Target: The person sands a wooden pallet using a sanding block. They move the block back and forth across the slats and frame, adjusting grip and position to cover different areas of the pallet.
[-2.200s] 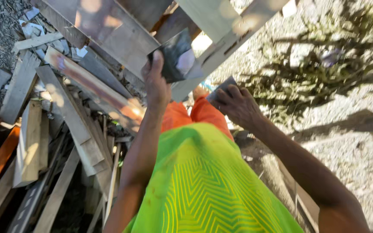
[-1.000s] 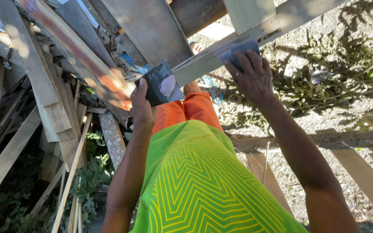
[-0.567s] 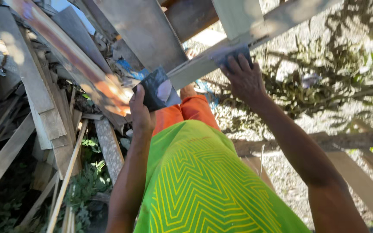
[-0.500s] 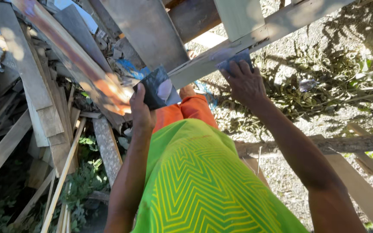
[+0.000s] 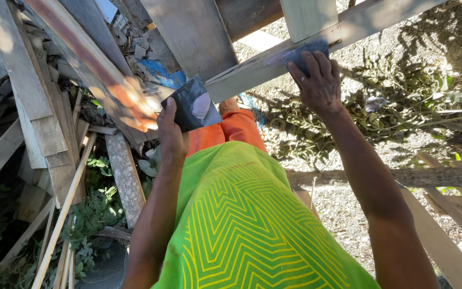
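Note:
My left hand (image 5: 171, 138) holds a flat dark plate (image 5: 192, 104) with a pale dab of filler on it, just below a pale wooden rail (image 5: 252, 67). My right hand (image 5: 319, 80) presses a small dark blue-grey scraper or pad (image 5: 306, 52) flat against that rail, where an upright board (image 5: 308, 16) crosses it. My fingers cover most of the tool, so its shape is unclear. I wear a bright green shirt (image 5: 252, 230) with yellow chevrons and orange trousers (image 5: 231, 131).
A heap of old planks and boards (image 5: 54, 96) leans at the left, one with rusty orange stain. Weeds (image 5: 94, 208) grow below them. Gravel ground (image 5: 402, 64) with cut branches lies to the right, with loose timbers (image 5: 434, 176) across it.
My right hand has moved up from beside my body onto the pale rail and now presses the tool on it. My left hand has kept hold of the plate, lowered slightly.

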